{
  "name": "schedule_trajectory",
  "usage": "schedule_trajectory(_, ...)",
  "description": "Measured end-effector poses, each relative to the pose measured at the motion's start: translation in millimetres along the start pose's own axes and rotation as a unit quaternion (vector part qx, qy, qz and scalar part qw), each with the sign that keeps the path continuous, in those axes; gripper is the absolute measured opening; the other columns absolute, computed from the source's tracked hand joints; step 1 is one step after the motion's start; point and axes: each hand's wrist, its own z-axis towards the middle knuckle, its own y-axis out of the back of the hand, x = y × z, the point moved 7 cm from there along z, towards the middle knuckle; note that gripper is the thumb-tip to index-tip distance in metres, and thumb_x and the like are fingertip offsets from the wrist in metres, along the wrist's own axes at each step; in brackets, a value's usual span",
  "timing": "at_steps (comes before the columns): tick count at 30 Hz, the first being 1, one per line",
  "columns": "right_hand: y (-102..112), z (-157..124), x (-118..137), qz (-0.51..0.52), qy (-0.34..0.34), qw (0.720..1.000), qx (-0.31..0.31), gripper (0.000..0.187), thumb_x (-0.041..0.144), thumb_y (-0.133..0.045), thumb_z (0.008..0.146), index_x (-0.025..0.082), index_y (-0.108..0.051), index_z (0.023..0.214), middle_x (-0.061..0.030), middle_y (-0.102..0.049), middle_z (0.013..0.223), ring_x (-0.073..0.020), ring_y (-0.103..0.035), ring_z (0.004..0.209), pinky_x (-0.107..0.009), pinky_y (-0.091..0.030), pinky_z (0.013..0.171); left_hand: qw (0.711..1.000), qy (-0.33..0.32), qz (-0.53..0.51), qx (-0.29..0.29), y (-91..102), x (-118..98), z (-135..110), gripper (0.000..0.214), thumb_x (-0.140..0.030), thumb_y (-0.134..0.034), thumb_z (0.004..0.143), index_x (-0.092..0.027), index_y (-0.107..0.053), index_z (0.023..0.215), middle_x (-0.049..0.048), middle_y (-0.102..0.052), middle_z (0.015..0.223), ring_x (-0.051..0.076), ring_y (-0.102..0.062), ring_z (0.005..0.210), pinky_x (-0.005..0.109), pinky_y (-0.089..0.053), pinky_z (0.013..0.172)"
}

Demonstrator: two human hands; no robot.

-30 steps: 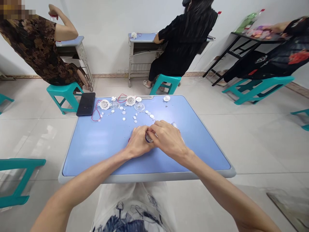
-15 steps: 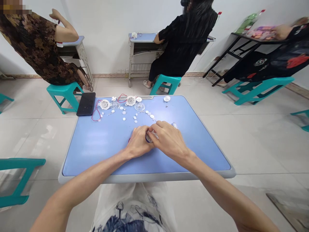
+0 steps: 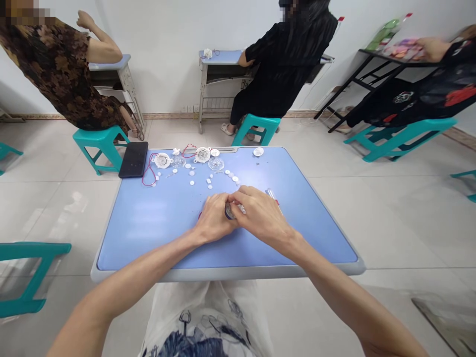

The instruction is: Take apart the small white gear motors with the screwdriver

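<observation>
Over the middle of the blue desk [image 3: 148, 243], my left hand [image 3: 214, 216] curls round a small round clear plastic part [image 3: 229, 210], mostly hidden by fingers. From the other side my right hand [image 3: 260, 210] closes its thumb and fingertips on the same part. A clear slim tool with a red band [image 3: 272, 194] lies beside my right hand, partly covered. Beyond my hands are white round housings [image 3: 162, 160] with red wires, clear domes [image 3: 216, 163] and several small white wheel-like pieces [image 3: 235, 179]. A white round cap [image 3: 258, 151] sits farther right.
A black tablet or phone [image 3: 134, 159] lies at the desk's far left corner. Three people sit on teal stools [image 3: 260, 126] at other desks along the wall. Another teal stool [image 3: 26, 277] stands to my left.
My hands keep their hold on the clear part with almost no movement. More of the slim tool and its red band shows beside my right hand.
</observation>
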Motion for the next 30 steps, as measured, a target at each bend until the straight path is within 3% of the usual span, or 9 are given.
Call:
schedule_trajectory(9,-1.2,0.7,-1.8,0.031,0.017,0.999,-0.037,0.021,0.015,-0.050,0.090,0.020,-0.070,0.087,-0.0056,-0.067,0.088,-0.0191,-0.059,0.082,-0.030,-0.039,0.065,1.000,0.005,0.005,0.005,0.5,-0.5,-0.5,0.023,-0.025,-0.069,0.071,-0.022,-0.052,0.085,-0.0012,-0.061,0.082,0.020,-0.056,0.084,0.034,-0.042,0.080)
schedule_trajectory(22,-2.8,-2.1,3.6,0.019,0.032,0.999,-0.019,0.027,0.008,-0.045,0.090,0.018,-0.070,0.094,-0.0085,-0.068,0.094,-0.0218,-0.061,0.093,-0.032,-0.043,0.077,1.000,0.008,0.013,0.000,1.1,-0.3,-0.9,0.022,-0.022,-0.068,0.070,-0.021,-0.049,0.082,-0.0006,-0.060,0.082,0.021,-0.056,0.085,0.034,-0.042,0.079)
schedule_trajectory(30,-4.1,-4.6,4.9,0.019,0.050,0.997,-0.058,0.027,0.012,-0.044,0.092,0.019,-0.069,0.087,-0.0084,-0.069,0.090,-0.0220,-0.059,0.086,-0.033,-0.042,0.074,1.000,0.004,0.015,-0.001,0.8,-0.4,-0.9,0.020,-0.019,-0.066,0.070,-0.021,-0.052,0.084,-0.0004,-0.061,0.083,0.020,-0.056,0.083,0.034,-0.042,0.079)
